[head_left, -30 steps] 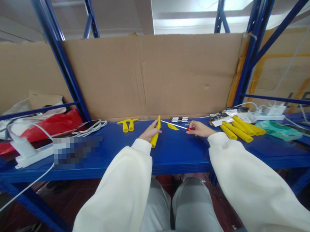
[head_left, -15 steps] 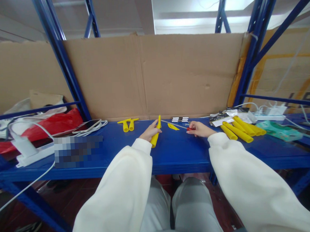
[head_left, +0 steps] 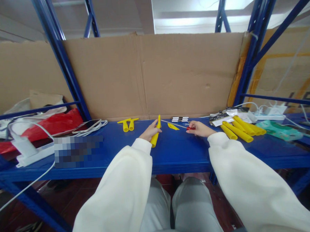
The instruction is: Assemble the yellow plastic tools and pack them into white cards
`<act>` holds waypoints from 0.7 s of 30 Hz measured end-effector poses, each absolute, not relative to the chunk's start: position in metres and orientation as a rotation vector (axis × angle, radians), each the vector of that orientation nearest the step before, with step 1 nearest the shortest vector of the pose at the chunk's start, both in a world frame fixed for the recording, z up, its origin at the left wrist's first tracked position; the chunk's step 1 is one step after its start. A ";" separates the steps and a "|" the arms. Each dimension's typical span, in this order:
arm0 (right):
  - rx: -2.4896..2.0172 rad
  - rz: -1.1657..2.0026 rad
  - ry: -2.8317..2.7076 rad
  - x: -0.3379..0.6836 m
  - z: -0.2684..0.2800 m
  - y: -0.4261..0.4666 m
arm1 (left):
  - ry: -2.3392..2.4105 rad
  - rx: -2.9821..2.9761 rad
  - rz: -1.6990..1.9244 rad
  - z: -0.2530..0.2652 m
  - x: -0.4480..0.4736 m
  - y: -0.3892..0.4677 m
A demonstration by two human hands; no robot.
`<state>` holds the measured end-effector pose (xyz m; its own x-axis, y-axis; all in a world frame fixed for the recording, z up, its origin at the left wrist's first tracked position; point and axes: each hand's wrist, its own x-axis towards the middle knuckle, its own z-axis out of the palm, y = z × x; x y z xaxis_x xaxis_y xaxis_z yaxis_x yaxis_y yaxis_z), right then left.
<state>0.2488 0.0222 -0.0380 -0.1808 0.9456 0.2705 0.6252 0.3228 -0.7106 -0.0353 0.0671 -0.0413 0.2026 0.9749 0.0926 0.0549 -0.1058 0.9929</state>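
Observation:
My left hand point(head_left: 151, 130) is closed around a yellow T-shaped scraper point(head_left: 154, 139), its tube handle pointing down toward me and its flat head edge-on at the top. In my right hand point(head_left: 197, 129) is a screwdriver point(head_left: 190, 128) with a red handle. The screwdriver's long metal shaft reaches left, and its tip meets the scraper's head. A loose yellow flat piece point(head_left: 173, 126) lies on the blue table between my hands. Just behind it are several small white packs point(head_left: 180, 119) with dark bands. Small metal bits near my right fingers are too tiny to make out.
Two yellow T-shaped pieces point(head_left: 128, 124) stand left of my hands. Several yellow tubes point(head_left: 239, 129) lie at right beside plastic packets point(head_left: 219, 119) and a green bag point(head_left: 280, 131). A white power strip point(head_left: 34, 155), phone and cables sit at left. Cardboard point(head_left: 153, 74) walls the back.
Almost nothing differs. The screwdriver's handle looks slightly turned in my right fingers, while both hands keep their places.

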 end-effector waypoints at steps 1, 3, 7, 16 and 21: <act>-1.399 0.601 -1.919 0.248 -0.037 0.021 | 1.093 1.418 1.063 -0.041 -0.035 0.067; -1.411 0.612 -1.961 0.247 -0.034 0.019 | 1.130 1.416 1.034 -0.039 -0.035 0.066; -1.386 0.655 -1.940 0.245 -0.035 0.018 | 1.118 1.408 1.045 -0.035 -0.034 0.061; -1.424 0.656 -1.933 0.244 -0.034 0.016 | 1.124 1.414 1.038 -0.033 -0.032 0.057; -1.384 0.621 -1.957 0.245 -0.035 0.019 | 1.132 1.415 1.035 -0.032 -0.032 0.058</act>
<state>0.2451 0.0193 -0.0354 -0.2286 0.9441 0.2375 0.6341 0.3296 -0.6995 -0.0322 0.0577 -0.0324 0.1926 0.9808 0.0305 0.1180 -0.0540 0.9915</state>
